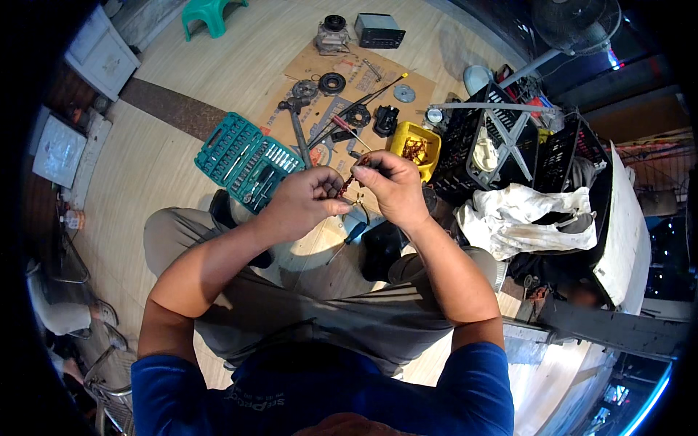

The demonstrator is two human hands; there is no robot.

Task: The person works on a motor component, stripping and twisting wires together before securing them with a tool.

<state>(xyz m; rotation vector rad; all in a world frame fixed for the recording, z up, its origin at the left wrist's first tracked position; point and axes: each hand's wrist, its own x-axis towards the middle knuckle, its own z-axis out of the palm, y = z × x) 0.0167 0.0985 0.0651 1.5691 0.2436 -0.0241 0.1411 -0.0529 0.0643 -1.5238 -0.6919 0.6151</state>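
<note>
My left hand and my right hand are closed around a small reddish-copper part between their fingertips, partly hidden by them. Just below, a thin cable with brass-coloured ends and a blue-handled screwdriver lie on the floor. An open teal socket set lies beyond my left hand, beside a hammer. A yellow container with copper-coloured pieces stands beyond my right hand. A red-handled screwdriver and several dark round metal parts rest on flattened cardboard.
Black plastic crates and a stained white cloth crowd the right, near a standing fan. A green stool, a grey metal unit and a pump-like part stand farther back. Another person's legs are at left.
</note>
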